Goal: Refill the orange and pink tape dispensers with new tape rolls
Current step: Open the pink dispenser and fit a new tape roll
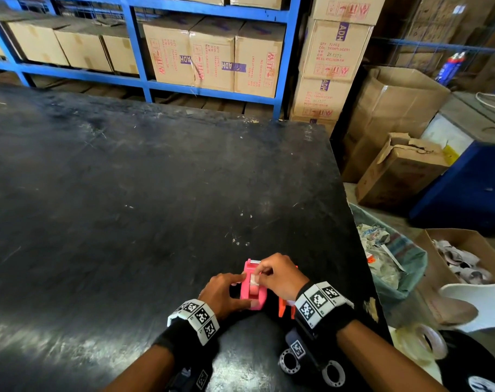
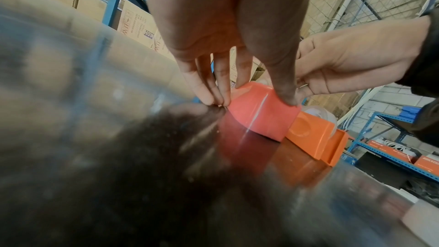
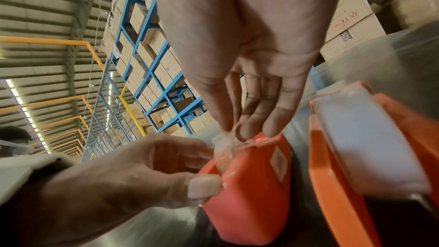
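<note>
Pink dispenser (image 1: 253, 287) stands near the table (image 1: 156, 193) edge, orange dispenser (image 1: 286, 308) just beside it; body steadied by left hand (image 1: 223, 292), tape end (image 3: 223, 141) pinched by right hand (image 1: 280, 275). Threading judged underway; tape to be drawn toward the cutter

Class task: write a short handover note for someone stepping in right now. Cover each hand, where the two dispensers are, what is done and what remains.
Left hand: grips the pink dispenser, steadying it on the black table.
Right hand: pinches the loose tape end above the pink dispenser.
Orange dispenser: just right of the pink one, a roll seated in it.
Done: both dispensers hold rolls.
Left: lead the pink dispenser's tape to its cutter; the orange one's threading cannot be seen.
</note>
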### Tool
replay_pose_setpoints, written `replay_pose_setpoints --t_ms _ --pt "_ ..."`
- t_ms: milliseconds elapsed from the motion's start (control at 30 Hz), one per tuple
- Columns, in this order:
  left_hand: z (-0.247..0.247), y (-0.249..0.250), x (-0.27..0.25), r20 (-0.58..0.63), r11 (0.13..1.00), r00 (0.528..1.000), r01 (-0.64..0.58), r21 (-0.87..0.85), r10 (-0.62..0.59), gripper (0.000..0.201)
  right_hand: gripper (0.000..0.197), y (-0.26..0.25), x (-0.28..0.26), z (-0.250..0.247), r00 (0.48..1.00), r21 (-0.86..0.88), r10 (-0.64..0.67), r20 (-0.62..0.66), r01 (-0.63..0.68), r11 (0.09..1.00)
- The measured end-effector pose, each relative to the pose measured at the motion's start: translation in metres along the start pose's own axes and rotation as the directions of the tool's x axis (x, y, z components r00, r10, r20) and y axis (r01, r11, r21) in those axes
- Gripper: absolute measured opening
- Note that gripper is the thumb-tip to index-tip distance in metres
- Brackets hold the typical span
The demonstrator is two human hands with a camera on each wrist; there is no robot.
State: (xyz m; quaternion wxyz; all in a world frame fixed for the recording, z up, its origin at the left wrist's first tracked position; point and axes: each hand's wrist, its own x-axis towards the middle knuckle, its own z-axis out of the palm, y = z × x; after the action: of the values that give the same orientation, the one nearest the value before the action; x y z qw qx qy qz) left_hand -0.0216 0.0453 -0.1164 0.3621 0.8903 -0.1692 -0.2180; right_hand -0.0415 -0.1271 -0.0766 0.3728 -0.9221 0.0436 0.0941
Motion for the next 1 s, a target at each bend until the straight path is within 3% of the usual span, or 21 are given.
replay_pose_setpoints --t_ms 233,333,433,567,733,867,1000 --pt "-0.002 0.001 0.000 0.015 1.000 1.000 -0.025 0.000 0.025 0.078 0.029 -0.003 0.005 -0.014 0.988 -0.102 -0.152 -0.019 0.149 0.984" --pt "-0.003 0.002 0.000 0.017 0.996 0.997 -0.074 -0.040 0.074 0.088 0.023 -0.003 0.013 -0.023 0.980 -0.100 -0.196 -0.021 0.193 0.976" --pt "-0.005 0.003 0.001 0.022 0.996 0.997 -0.076 -0.046 0.077 0.083 0.015 -0.005 0.022 -0.029 0.976 -0.121 -0.211 0.051 0.215 0.969" --pt "-0.005 0.003 -0.001 0.036 0.997 0.999 -0.034 0.064 0.031 0.073 0.011 -0.004 0.034 -0.030 0.970 -0.152 -0.229 0.084 0.239 0.959" --pt "-0.005 0.006 -0.002 0.074 0.962 0.985 -0.170 0.211 0.158 0.073 0.018 -0.001 0.043 -0.027 0.972 -0.151 -0.218 0.087 0.229 0.962" --pt "-0.007 0.007 -0.002 0.150 0.904 0.959 -0.277 0.326 0.240 0.071 0.014 -0.001 0.044 -0.031 0.963 -0.198 -0.240 0.121 0.261 0.945" --pt "-0.010 0.012 0.002 0.214 0.849 0.947 -0.311 0.427 0.240 0.065 0.013 0.000 0.048 -0.033 0.962 -0.198 -0.244 0.124 0.265 0.944"
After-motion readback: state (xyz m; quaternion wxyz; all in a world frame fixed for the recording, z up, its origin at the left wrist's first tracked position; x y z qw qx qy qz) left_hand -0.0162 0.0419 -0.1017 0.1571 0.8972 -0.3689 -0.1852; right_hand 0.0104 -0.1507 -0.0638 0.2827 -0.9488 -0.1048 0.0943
